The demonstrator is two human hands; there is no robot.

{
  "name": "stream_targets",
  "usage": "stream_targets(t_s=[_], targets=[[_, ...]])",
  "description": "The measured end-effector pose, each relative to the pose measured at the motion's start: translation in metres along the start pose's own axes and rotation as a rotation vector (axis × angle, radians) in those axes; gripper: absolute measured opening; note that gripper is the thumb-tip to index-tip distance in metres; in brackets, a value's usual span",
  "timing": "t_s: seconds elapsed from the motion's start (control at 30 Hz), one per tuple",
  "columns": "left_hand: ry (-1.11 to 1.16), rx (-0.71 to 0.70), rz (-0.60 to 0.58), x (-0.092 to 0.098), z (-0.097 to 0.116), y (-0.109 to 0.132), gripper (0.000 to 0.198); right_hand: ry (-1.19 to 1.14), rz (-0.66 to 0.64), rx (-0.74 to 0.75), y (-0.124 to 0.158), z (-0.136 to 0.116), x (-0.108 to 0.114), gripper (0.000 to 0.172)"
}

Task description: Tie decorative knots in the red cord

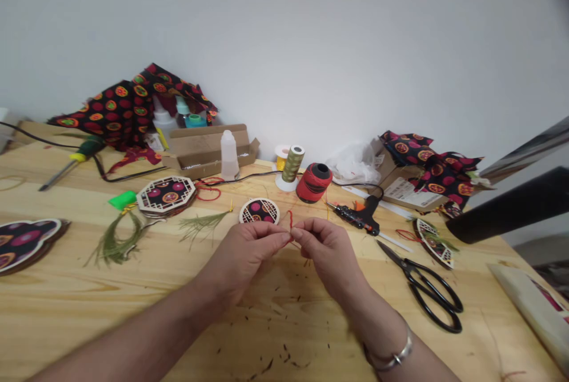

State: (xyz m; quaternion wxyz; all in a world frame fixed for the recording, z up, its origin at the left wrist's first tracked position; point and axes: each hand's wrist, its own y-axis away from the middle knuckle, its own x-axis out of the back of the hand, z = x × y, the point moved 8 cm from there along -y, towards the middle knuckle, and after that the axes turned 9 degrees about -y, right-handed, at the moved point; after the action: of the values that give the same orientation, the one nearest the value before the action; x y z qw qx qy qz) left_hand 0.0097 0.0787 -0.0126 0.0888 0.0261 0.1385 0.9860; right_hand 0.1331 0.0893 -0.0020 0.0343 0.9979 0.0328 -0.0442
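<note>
Between the fingertips of both hands runs a thin red cord, a short piece of it sticking up. My left hand pinches it from the left, thumb against forefinger. Close beside, almost touching, my right hand pinches the cord from the right. Just beyond the left fingers lies a round wooden lattice ornament backed with patterned fabric; its lower edge is hidden by my left hand. A red thread spool and an olive thread cone stand behind the hands.
Black-handled scissors lie to the right, below a glue gun. On the left are an octagonal ornament, a green tassel and a screwdriver. A bottle stands by an open cardboard box. Dark scraps dot the wooden table.
</note>
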Motion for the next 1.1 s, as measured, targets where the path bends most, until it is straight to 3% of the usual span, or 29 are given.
stream_targets(t_s=[0.17,0.43,0.77,0.93,1.1], targets=[[-0.057,-0.028,0.020,0.001,0.006,0.001,0.014,-0.075,-0.022,-0.093,-0.001,0.004,-0.001,0.011],[-0.068,-0.017,-0.007,-0.001,0.003,0.001,0.017,-0.002,-0.075,-0.090,-0.002,0.003,-0.001,0.014],[-0.125,-0.009,-0.018,-0.001,0.003,0.001,0.024,0.061,-0.056,-0.027,-0.002,0.007,0.001,0.015],[-0.069,-0.010,0.015,0.001,0.005,0.002,0.020,0.164,-0.012,0.085,-0.003,-0.003,0.004,0.014],[0.001,-0.024,-0.064,-0.004,0.003,0.000,0.018,0.265,0.057,0.188,-0.001,-0.015,0.006,0.011]])
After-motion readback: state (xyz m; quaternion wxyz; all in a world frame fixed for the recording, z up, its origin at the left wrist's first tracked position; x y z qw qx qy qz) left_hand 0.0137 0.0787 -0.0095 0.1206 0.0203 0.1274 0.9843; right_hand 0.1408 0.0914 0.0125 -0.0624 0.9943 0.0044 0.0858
